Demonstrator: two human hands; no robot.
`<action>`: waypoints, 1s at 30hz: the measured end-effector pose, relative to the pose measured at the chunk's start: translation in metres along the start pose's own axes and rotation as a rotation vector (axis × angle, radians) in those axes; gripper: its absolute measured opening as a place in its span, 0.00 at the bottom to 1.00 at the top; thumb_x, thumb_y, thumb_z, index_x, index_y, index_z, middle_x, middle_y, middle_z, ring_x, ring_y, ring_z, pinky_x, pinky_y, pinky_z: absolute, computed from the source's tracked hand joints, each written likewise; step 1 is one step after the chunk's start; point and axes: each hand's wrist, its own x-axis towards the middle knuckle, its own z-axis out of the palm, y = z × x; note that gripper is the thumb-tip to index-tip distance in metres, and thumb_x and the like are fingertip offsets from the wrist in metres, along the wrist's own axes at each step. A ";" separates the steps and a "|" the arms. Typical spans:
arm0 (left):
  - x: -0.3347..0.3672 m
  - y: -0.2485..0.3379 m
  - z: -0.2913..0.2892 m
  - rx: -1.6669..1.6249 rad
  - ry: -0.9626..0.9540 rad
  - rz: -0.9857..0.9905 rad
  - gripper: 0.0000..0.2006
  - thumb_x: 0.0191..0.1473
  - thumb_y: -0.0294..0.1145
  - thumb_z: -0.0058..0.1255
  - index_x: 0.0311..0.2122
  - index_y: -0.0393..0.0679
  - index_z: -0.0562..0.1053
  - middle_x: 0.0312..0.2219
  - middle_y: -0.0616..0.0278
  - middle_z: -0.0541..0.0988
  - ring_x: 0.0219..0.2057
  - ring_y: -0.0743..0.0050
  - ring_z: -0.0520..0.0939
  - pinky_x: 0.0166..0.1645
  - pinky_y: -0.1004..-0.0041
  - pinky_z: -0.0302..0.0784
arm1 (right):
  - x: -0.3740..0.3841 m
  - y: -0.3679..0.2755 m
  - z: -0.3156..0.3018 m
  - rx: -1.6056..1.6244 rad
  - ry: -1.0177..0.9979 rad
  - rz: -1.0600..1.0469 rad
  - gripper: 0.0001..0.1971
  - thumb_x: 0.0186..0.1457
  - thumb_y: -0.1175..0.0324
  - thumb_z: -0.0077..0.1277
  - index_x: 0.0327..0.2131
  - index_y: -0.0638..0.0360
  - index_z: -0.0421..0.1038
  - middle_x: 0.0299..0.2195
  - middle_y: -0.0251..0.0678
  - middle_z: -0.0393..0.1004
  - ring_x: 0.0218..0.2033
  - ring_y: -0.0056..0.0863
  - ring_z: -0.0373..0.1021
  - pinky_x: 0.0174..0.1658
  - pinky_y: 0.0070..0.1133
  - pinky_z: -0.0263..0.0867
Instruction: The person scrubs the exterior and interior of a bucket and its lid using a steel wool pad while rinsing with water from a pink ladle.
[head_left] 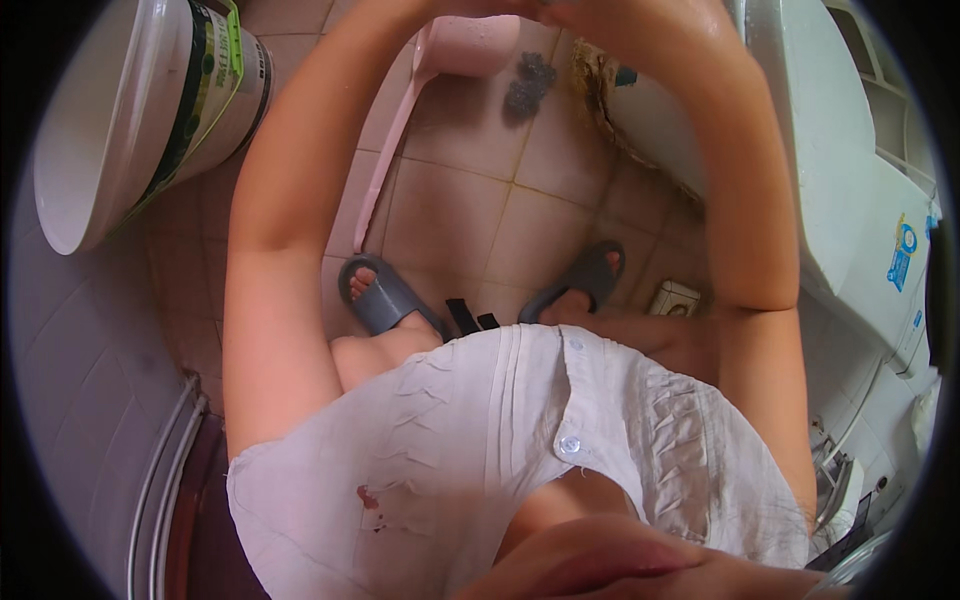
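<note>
Both my forearms reach up to the top edge, where my left hand (490,7) and my right hand (590,14) come close together. Most of each hand is cut off there, so their fingers do not show. Just below my left hand is the cup of a pink long-handled dipper (470,46). Its thin handle slants down toward my left foot. Whether a hand touches the dipper, I cannot tell. A dark grey, clumped, net-like thing (530,88) lies on the tiled floor (450,205) beside the cup.
A large white bucket (90,130) with a green handle stands tilted in view at the upper left. On the right is a white fixture (840,200), apparently a toilet, with a brown-stained base. My grey slippers (385,298) and a small pale block (677,298) are on the floor.
</note>
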 end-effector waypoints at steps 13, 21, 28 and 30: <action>-0.033 0.030 -0.061 0.774 0.441 -0.134 0.43 0.45 0.45 0.67 0.61 0.31 0.60 0.57 0.37 0.67 0.61 0.42 0.65 0.65 0.58 0.61 | -0.068 0.113 -0.016 1.575 0.915 0.330 0.19 0.62 0.61 0.51 0.50 0.64 0.68 0.49 0.47 0.74 0.51 0.38 0.72 0.57 0.33 0.67; -0.148 -0.091 0.005 0.479 0.123 -0.700 0.39 0.49 0.47 0.63 0.61 0.34 0.64 0.56 0.43 0.72 0.57 0.49 0.73 0.61 0.65 0.67 | -0.156 0.269 -0.001 0.771 1.111 0.738 0.28 0.48 0.55 0.67 0.46 0.69 0.73 0.50 0.45 0.73 0.53 0.35 0.69 0.61 0.24 0.61; -0.154 -0.110 0.056 0.161 0.104 -0.866 0.22 0.57 0.43 0.55 0.51 0.38 0.72 0.44 0.46 0.80 0.47 0.49 0.80 0.50 0.61 0.74 | -0.182 0.272 0.020 0.528 0.903 0.698 0.28 0.45 0.60 0.71 0.46 0.67 0.72 0.46 0.41 0.76 0.49 0.28 0.72 0.55 0.22 0.64; -0.163 -0.116 0.072 0.182 0.224 -0.763 0.19 0.60 0.42 0.53 0.49 0.39 0.73 0.38 0.52 0.82 0.41 0.62 0.81 0.47 0.66 0.74 | -0.187 0.249 0.021 0.540 0.989 0.736 0.30 0.45 0.60 0.71 0.47 0.68 0.70 0.46 0.41 0.76 0.48 0.28 0.72 0.53 0.23 0.65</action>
